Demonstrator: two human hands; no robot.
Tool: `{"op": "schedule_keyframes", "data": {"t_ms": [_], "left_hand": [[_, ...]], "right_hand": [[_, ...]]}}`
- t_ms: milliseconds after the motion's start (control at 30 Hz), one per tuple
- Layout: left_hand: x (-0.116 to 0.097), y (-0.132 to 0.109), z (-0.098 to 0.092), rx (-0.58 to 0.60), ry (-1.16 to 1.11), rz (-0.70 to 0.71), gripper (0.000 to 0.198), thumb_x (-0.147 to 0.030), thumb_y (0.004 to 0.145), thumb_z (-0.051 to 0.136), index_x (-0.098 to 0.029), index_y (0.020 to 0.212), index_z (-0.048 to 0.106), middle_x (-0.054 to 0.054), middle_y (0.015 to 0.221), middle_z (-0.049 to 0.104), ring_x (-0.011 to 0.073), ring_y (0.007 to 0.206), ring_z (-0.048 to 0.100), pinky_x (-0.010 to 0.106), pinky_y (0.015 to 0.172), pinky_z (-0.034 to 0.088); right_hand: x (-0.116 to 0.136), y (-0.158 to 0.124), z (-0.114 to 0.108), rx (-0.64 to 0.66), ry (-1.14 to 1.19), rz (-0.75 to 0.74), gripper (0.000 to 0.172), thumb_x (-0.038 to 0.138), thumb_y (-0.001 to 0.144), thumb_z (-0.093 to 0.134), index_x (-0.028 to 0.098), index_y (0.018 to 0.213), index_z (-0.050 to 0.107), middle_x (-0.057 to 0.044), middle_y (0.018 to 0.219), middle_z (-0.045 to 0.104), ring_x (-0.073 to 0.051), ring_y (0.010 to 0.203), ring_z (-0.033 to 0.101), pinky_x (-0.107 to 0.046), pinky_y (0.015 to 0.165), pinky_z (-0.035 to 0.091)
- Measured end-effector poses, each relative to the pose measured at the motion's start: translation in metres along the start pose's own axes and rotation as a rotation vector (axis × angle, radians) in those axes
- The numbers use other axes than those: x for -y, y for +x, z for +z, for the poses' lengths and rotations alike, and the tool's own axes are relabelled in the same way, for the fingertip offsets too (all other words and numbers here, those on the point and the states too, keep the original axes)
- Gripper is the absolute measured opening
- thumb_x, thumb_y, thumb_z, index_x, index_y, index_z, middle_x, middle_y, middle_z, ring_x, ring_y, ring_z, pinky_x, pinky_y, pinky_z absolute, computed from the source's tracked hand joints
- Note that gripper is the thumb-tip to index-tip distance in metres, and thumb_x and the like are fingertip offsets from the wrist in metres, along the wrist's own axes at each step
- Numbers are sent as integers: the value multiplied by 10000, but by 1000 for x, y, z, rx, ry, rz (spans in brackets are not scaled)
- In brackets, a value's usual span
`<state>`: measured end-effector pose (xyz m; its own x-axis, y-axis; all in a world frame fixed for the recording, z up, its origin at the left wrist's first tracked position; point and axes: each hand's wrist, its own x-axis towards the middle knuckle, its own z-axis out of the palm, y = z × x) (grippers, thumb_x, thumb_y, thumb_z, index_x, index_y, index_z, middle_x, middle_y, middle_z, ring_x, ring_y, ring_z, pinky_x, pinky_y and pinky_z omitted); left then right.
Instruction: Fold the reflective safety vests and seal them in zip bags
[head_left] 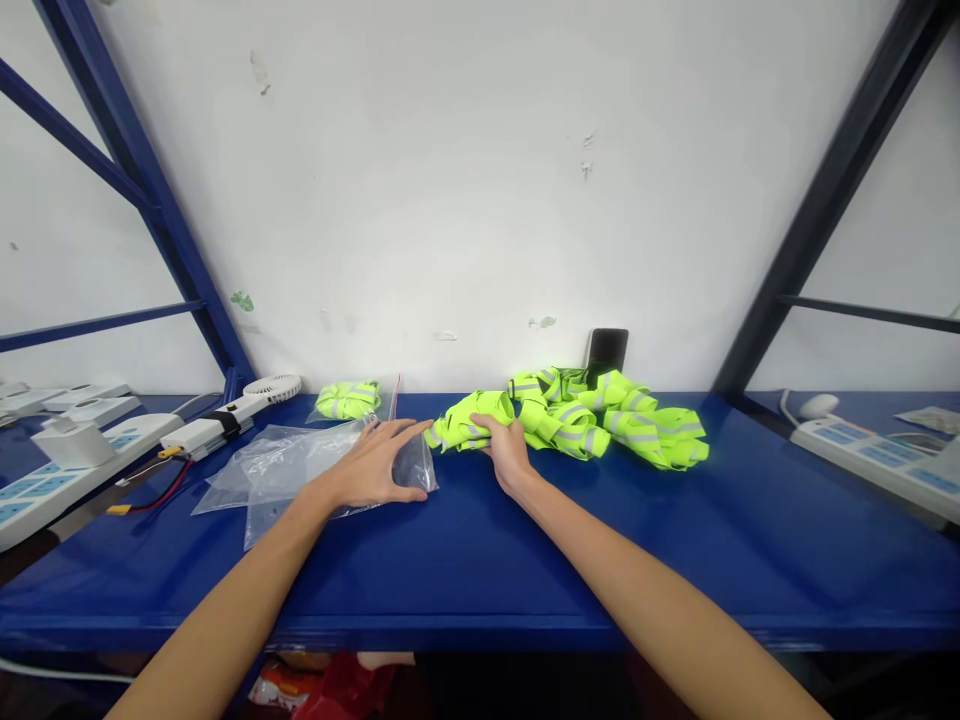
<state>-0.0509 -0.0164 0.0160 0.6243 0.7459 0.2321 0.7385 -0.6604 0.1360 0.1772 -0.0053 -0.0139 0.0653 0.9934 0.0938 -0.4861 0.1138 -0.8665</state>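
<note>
Right grip (504, 450) pinching crumpled neon band (461, 425), left grip (375, 468) on clear bag (277, 470)

At your far left: white power strips (45, 490), red wire (161, 493), handheld fan (247, 405) lying flat. Ahead of you: dark phone (607, 352) leaning upright against white wall (480, 180). Your right: another power strip (877, 455) on neighbouring blue shelf (870, 408).

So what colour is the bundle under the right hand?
Fluorescent yellow-green bundle with silver stripes; head view.

Blue shelf (480, 560) — clear bags (300, 470), neon bands (600, 415)
</note>
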Motion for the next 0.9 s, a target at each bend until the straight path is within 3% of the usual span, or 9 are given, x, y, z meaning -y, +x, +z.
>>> {"op": "schedule_keyframes", "data": {"t_ms": [100, 300, 400, 667, 833, 900], "left_hand": [[-1, 1, -2, -94, 14, -33, 951, -655, 694, 645, -324, 1487, 237, 113, 1467, 388, 353, 1342, 350, 553, 1099, 227], [-8, 4, -4, -228, -47, -13, 916, -613, 713, 657, -302, 1480, 263, 90, 1453, 413, 336, 1305, 405, 480, 1077, 324], [-13, 5, -3, -272, -75, -9, 913, -586, 737, 650, -282, 1490, 233, 99, 1446, 419, 330, 1299, 411, 467, 1070, 344], [-22, 10, 3, -290, -76, -1, 869, -559, 766, 633, -283, 1488, 236, 105, 1409, 444, 317, 1268, 442, 458, 1041, 375], [-13, 12, 10, -297, -55, -81, 1027, -633, 716, 643, -250, 1515, 123, 136, 1454, 402, 356, 1313, 399, 486, 1043, 358], [-10, 11, 11, -298, -61, -137, 1086, -662, 669, 666, -211, 1508, 144, 166, 1441, 414, 377, 1300, 411, 507, 1030, 364]], "right_hand": [[9, -4, 4, -135, 24, 6, 240, 233, 615, 744, 213, 817, 615, 0, 752, 680, -205, 752, 660, -313, 594, 558], [15, -13, 12, 82, 154, 45, 269, 222, 617, 760, 175, 863, 661, -37, 842, 717, -227, 796, 678, -354, 673, 575], [13, -15, 14, 130, 170, 86, 289, 239, 626, 766, 175, 892, 671, -44, 900, 727, -217, 831, 676, -347, 713, 567], [14, -20, 18, 67, 115, 87, 309, 206, 596, 774, 201, 886, 667, -23, 899, 722, -196, 834, 675, -331, 741, 549], [16, -25, 23, 133, 83, 83, 396, 181, 562, 777, 218, 934, 646, -10, 903, 715, -199, 836, 669, -342, 737, 555], [16, -26, 24, 139, 38, 49, 426, 188, 554, 784, 215, 957, 648, -13, 918, 713, -212, 853, 664, -351, 737, 553]]}}
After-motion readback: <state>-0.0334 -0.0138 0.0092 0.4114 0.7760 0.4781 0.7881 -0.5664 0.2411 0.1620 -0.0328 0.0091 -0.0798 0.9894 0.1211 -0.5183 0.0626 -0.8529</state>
